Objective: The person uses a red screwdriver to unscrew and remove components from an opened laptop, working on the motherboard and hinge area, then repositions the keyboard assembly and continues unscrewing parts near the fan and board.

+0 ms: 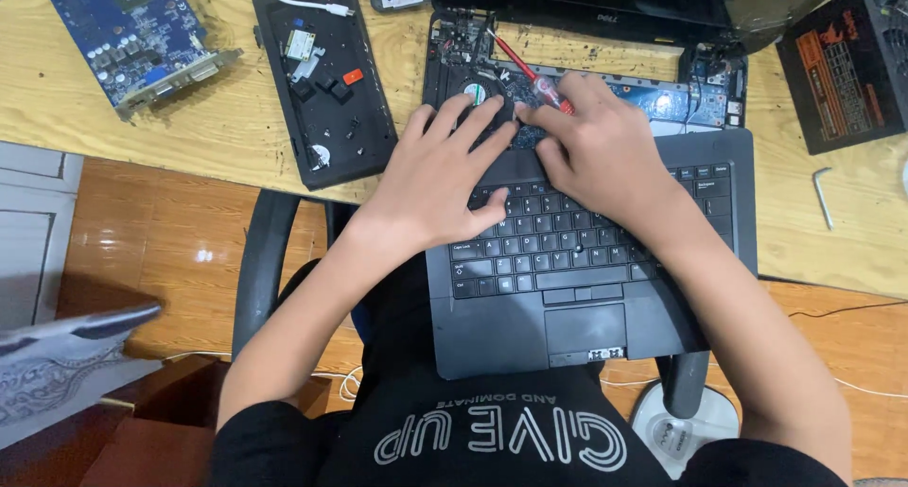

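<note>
Red-handled screwdriver (pixel 530 71) sits pinched in my right hand (pixel 605 142), tip angled toward the cooling fan (pixel 476 92) just beyond my fingers. My left hand (pixel 445 170) lies spread, empty, across the keyboard panel's (pixel 558 246) top edge, steadying it. I judge I'm mid-disassembly; next, the tip needs seating squarely.

Matt black plastic laptop (pixel 586 326), wooden table (pixel 218 118)

Single head view, looking steeply down from above the lap. Close on both hands and laptop (pixel 586 260) overhanging near edge of desk (pixel 218 128). Faces desk's far side; far edge cut off at top. Floor (pixel 161 241) and chair visible below near edge.
</note>
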